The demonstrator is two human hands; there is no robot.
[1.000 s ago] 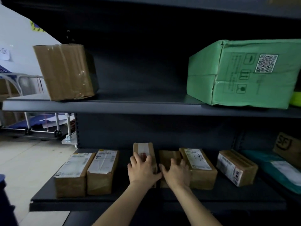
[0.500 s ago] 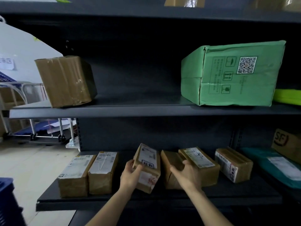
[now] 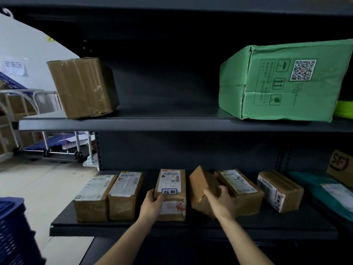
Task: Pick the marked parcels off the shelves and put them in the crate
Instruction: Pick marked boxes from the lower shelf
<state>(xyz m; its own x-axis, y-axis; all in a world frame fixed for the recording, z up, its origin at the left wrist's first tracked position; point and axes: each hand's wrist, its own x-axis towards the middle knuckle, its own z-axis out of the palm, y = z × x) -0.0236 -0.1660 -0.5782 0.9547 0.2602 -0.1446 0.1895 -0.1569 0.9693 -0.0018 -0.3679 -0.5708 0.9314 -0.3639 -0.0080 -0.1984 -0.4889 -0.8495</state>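
Lower shelf (image 3: pixel 133 225), dark metal, holds a row of small brown parcels. Left hand (image 3: pixel 152 204) grips the marked parcel (image 3: pixel 172 194) at its near left edge: fingers curled round the side, thumb on top just beside a blue-bordered sticker (image 3: pixel 169 191) with handwritten characters. This parcel lies flat on the shelf, third from the left, shipping label facing up. Right hand (image 3: pixel 219 201) holds a plain parcel (image 3: pixel 202 188) just to the right, fingers wrapped over its right face; the parcel is tipped up on edge, with no label showing. It stands between the marked parcel and a labelled parcel (image 3: pixel 240 190) and appears to touch the latter; contact is hidden by the hand. Two more labelled parcels (image 3: pixel 93 197) (image 3: pixel 125 194) sit side by side at the left end, and another (image 3: pixel 279 190) sits angled further right, near a teal mailer (image 3: pixel 324 192). Upper shelf (image 3: pixel 162 124) carries a taped brown box (image 3: pixel 84 87) at left and a dented green carton (image 3: pixel 282 81) with a QR code at right, well apart. Blue crate (image 3: pixel 13 230) is at the lower left corner of the view, well apart from the marked parcel; its inside is not visible. A wheeled trolley (image 3: pixel 47 146) stands on the floor beyond the shelving's left end.
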